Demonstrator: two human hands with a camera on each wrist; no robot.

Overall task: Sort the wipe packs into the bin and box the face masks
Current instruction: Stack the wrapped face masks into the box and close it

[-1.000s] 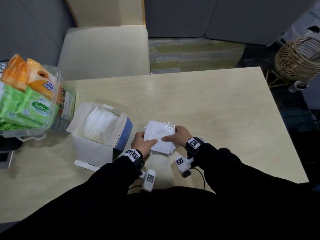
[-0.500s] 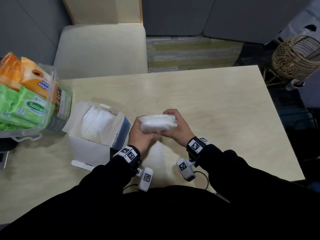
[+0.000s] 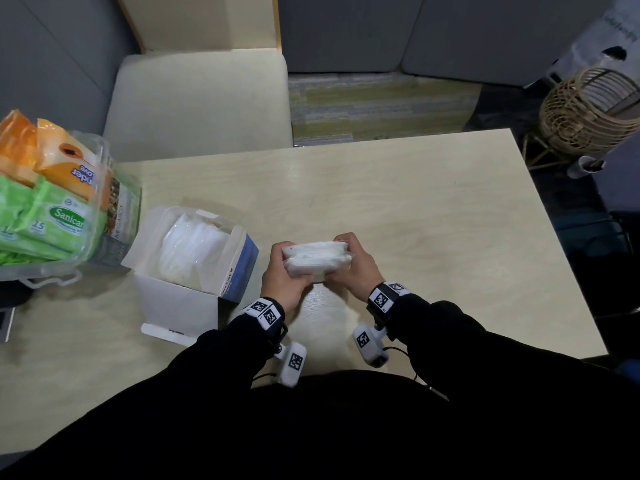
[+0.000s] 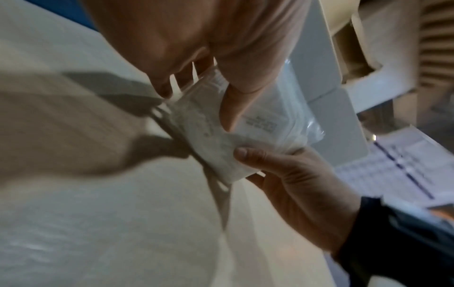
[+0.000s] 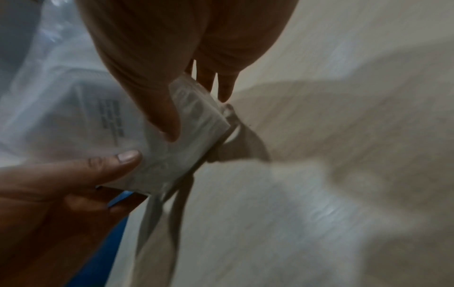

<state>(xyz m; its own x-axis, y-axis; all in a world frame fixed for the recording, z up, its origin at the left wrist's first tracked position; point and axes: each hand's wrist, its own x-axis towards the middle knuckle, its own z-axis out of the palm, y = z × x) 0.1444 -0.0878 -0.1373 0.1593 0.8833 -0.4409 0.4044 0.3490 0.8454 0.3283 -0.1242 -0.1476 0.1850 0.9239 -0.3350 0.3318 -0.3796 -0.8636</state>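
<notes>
A stack of white face masks in clear wrappers is held edge-up just above the table, between both hands. My left hand grips its left end, thumb on the near face and fingers behind. My right hand grips the right end the same way. The left wrist view shows the stack pinched by the left thumb, with the right hand below. In the right wrist view the stack sits between both thumbs. The open white and blue mask box stands to the left, holding bagged masks.
A clear plastic bin at the table's left edge is heaped with green and orange wipe packs. A cream chair stands behind the table. A wicker basket sits on the floor at the far right.
The mask stack lay flat on the table a second ago; both hands have lifted it and turned it on edge. The box and bin have not moved.
</notes>
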